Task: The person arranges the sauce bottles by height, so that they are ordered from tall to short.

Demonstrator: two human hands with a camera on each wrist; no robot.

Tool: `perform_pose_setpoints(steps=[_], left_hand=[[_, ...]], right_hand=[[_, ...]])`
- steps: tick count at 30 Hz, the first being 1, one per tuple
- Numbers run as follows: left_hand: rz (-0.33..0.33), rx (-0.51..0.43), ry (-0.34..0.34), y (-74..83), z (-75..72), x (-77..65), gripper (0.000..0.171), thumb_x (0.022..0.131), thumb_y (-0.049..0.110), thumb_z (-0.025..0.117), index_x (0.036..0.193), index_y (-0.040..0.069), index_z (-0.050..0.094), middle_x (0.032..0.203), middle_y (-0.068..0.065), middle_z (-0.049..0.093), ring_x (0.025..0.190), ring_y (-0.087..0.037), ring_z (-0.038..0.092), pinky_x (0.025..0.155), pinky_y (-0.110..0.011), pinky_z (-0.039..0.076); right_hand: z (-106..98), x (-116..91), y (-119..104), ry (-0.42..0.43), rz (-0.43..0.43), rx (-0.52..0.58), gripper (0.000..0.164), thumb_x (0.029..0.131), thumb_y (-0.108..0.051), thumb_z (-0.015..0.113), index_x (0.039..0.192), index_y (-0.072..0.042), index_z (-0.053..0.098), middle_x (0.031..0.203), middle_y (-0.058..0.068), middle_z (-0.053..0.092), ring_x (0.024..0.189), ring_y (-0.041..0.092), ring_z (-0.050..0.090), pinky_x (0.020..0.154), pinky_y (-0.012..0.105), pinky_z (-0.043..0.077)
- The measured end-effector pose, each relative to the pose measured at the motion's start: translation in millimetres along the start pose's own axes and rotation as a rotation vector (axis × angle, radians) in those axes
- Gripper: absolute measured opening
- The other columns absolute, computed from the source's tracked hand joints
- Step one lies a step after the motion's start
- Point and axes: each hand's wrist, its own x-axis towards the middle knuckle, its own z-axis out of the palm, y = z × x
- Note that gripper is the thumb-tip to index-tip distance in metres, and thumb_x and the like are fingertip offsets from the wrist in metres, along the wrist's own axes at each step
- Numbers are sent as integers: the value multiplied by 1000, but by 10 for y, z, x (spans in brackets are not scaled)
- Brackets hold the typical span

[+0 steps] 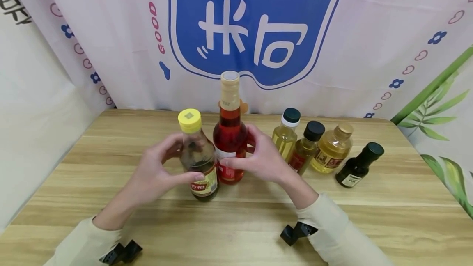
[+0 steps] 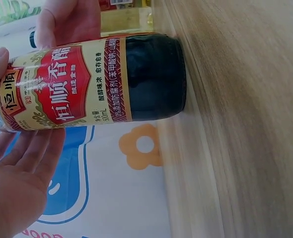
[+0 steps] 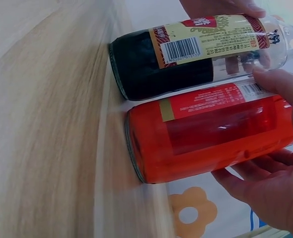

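Note:
In the head view, my left hand [image 1: 157,171] holds a vinegar bottle [image 1: 205,184] with a yellow cap and dark liquid, thumb across its front and fingers behind. The left wrist view shows the front label of this vinegar bottle [image 2: 69,87] and its base at the wooden tabletop. My right hand [image 1: 264,157] grips a taller bottle of red liquid [image 1: 230,134] with a cream-wrapped neck, thumb over its label. Both bottles stand upright, side by side. From the right wrist, the red bottle [image 3: 211,136] appears close beside the vinegar bottle, its base near the tabletop.
Right of my right hand stand several smaller bottles: one of pale oil [image 1: 284,138], one black-capped [image 1: 309,145], a rounded amber one [image 1: 332,149] and a small dark one [image 1: 357,167]. A printed cloth [image 1: 129,52] hangs behind the wooden table [image 1: 236,233].

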Motion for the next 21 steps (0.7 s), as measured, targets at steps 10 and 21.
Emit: perform_pose_setpoints(steps=[10, 21], left_hand=[[-18, -130, -8, -3, -24, -1, 67, 77, -3, 91, 138, 5, 64, 124, 18, 72, 114, -2, 69, 100, -15, 56], [-3, -75, -7, -27, -18, 1, 68, 77, -3, 91, 138, 6, 64, 124, 15, 72, 111, -2, 69, 98, -15, 56]], right_hand=[[10, -12, 28, 31, -32, 0, 70, 82, -21, 90, 143, -15, 55, 137, 5, 68, 121, 25, 70, 104, 50, 60], [44, -7, 52, 81, -77, 5, 67, 81, -18, 92, 139, -14, 59, 134, 6, 70, 119, 23, 70, 101, 41, 62]])
